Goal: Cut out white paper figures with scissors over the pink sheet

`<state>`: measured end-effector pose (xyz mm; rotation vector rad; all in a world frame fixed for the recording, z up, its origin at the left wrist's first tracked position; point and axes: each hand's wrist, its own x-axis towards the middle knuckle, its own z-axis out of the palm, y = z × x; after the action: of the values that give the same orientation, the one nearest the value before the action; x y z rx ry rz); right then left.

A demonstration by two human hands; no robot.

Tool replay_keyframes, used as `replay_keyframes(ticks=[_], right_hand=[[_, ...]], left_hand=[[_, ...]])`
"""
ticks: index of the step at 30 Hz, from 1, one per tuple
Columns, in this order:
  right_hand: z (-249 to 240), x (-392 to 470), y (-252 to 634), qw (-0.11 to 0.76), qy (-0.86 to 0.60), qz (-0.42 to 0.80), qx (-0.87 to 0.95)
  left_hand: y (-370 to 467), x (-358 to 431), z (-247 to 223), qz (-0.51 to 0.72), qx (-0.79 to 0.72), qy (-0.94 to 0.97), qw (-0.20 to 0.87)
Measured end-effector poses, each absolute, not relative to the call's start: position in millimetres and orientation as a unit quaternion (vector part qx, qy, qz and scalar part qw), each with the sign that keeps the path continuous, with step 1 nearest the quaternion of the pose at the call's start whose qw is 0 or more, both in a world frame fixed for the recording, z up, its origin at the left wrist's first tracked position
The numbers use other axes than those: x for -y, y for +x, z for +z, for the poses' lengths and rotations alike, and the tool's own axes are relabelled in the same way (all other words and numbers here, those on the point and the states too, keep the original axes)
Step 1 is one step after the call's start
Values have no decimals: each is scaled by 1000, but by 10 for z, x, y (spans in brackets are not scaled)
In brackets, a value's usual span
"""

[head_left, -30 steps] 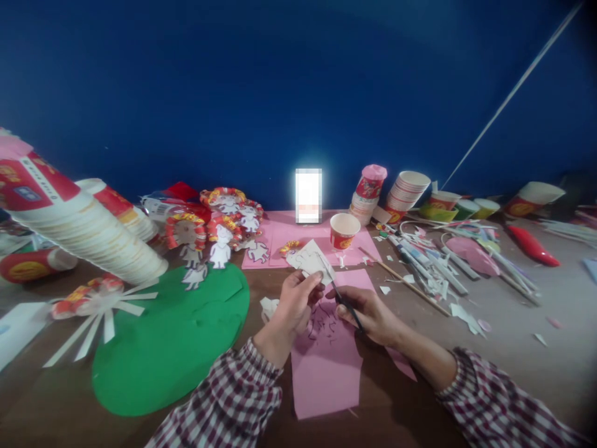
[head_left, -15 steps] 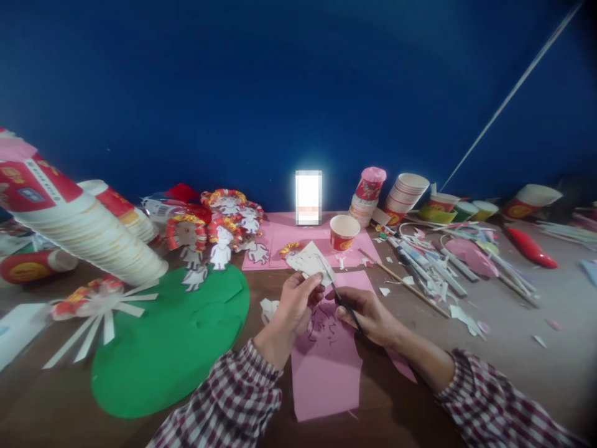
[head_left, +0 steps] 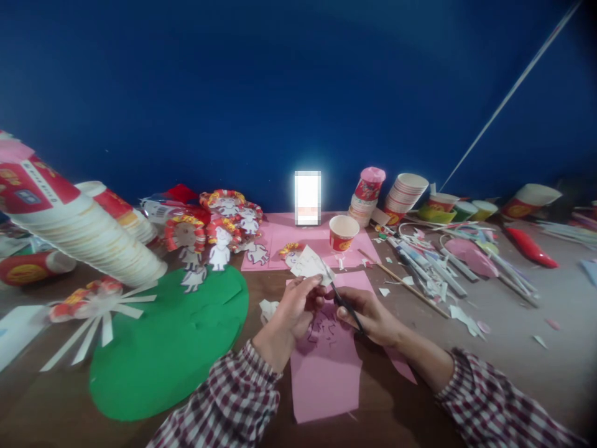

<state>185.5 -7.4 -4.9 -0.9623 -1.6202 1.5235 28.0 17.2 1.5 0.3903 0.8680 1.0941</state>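
Between thumb and fingers, my left hand (head_left: pixel 298 306) pinches a piece of white paper (head_left: pixel 308 264) with dark drawn lines. My right hand (head_left: pixel 368 316) is closed around dark-handled scissors (head_left: pixel 344 301), whose blades lie against the right edge of the white paper. Both hands are above a pink sheet (head_left: pixel 326 379) with dark scribbled lines, partly hidden by them. A red and white paper cup (head_left: pixel 344 234) stands upright just behind the hands. White paper figures (head_left: pixel 219 250) with red and yellow rings are at the back left.
A green paper oval (head_left: pixel 172 348) lies at left, beside a leaning stack of cups (head_left: pixel 102 230). Stacked cups (head_left: pixel 405 196) stand at the back right. Pens (head_left: pixel 424 261), a thin wooden stick (head_left: pixel 405 286), paper scraps and a red object (head_left: pixel 532 246) lie at right.
The white paper in my left hand has tilted and shifted slightly down against the scissor blades. My right hand has hardly moved.
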Motion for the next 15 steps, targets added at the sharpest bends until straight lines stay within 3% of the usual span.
replay_keyframes(ticks=[15], right_hand=[[18,73,1841,341,-380,565,648]], left_hand=[[336,-113,90,522,-443,186,704]])
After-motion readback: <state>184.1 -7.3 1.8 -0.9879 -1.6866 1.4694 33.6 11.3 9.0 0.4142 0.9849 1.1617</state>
